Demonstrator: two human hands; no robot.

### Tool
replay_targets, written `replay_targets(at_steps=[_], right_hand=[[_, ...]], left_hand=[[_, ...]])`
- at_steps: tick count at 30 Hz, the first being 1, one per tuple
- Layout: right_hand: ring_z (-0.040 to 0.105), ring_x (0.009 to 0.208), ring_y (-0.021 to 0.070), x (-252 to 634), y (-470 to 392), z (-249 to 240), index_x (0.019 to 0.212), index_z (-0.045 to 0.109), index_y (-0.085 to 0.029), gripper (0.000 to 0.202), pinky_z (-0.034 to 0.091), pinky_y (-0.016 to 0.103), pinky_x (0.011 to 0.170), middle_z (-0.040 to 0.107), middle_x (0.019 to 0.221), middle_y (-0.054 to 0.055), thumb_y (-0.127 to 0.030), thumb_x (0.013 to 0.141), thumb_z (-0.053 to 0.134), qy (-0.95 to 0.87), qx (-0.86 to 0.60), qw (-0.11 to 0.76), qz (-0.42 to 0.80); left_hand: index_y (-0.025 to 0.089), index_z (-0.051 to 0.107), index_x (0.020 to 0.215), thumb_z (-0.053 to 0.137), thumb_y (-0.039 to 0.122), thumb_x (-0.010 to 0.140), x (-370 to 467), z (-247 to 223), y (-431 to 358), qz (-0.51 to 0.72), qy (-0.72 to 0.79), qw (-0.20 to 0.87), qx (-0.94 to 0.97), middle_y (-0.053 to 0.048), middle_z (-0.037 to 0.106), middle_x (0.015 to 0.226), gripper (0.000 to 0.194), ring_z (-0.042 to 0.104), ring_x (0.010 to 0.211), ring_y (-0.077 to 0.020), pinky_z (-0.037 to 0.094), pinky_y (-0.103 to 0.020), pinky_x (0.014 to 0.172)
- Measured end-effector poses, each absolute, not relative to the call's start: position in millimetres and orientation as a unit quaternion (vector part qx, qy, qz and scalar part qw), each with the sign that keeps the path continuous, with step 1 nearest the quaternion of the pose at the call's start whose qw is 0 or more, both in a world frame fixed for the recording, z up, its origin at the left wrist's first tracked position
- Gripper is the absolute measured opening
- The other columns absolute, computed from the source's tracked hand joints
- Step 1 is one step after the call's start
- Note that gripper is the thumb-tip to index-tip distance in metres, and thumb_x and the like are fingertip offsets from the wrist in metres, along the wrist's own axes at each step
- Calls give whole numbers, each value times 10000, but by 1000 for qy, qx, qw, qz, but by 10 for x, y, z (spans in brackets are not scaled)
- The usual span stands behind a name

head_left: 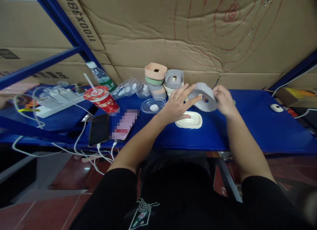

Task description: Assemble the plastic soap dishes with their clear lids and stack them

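Both my hands hold a grey rounded lid-like piece (206,97) tilted up above the blue shelf (250,124). My left hand (177,102) touches its left edge with fingers spread; my right hand (224,99) grips its right side. Just below lies a cream oval tray (189,120) flat on the shelf. Behind my hands stand two stacks of similar pieces: one with a peach top (155,71) and one with a grey top (174,78).
A clear lid with a white disc (153,105) lies left of the tray, with more clear lids (131,87) behind. A red cup with straw (101,98), water bottle (101,76), black phone (98,129), power strip (59,99) and cables sit left. White mouse (276,107) right. Cardboard wall behind.
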State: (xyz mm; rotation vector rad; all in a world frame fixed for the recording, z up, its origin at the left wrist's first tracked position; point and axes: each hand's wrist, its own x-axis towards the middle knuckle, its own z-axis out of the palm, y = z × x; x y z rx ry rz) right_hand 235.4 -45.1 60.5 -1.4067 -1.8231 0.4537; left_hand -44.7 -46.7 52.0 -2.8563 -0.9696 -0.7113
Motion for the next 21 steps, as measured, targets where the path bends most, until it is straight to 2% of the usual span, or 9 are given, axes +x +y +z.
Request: replay_targets(at_steps=[3,6,8,10,15,18,21], right_hand=[[751,827,322,2136,-535,592,889,528,-319,374,625,495,771,780,837,62,-682,967,575,-676,-503,372,389],[711,733,282,2083,-543,578,893,564,-314,496,587,440,685,779,840,44,-788,888,711,-660,-456,390,453],[677,723,245,2132,-497,550,921,649,-292,517,551,397,683,761,845,33,-778,839,805,-693,-446,389,411],[649,733,217,2197,-434,500,933,727,-261,472,516,369,703,748,838,27,-711,851,842,-743,-454,362,334],[713,907,266,2224,-304,314,901,787,-242,326,527,406,868,790,900,71,-545,983,699,-844,-429,254,199],[732,996,297,2172,-257,216,966,799,-229,342,533,426,926,806,978,112,-504,1033,606,-874,-422,179,162],[746,1042,307,2141,-228,158,1059,795,-211,396,538,421,938,817,1060,139,-497,1092,523,-878,-438,129,144]], left_hand=[[368,450,1759,815,518,1003,-440,585,-552,-228,-288,35,-929,-144,356,1879,853,300,1747,-487,300,-713,1354],[284,454,1749,784,480,1014,-421,562,-560,-225,-278,45,-933,-191,486,1789,829,475,1640,-439,325,-632,1340],[208,486,1717,828,536,962,-409,530,-551,-216,-288,43,-932,-224,581,1687,891,555,1547,-437,369,-595,1298],[152,520,1676,885,619,884,-395,503,-555,-197,-309,32,-930,-244,641,1592,989,605,1458,-444,419,-569,1240],[122,547,1649,917,764,790,-332,423,-621,-106,-365,-26,-924,-242,682,1456,1135,656,1336,-443,494,-510,1130],[114,542,1651,902,795,795,-290,349,-638,-51,-397,-50,-915,-246,672,1450,1151,656,1325,-452,510,-503,1096],[104,463,1713,874,791,825,-272,295,-610,-28,-411,-61,-909,-264,647,1499,1195,637,1351,-460,505,-500,1096]])
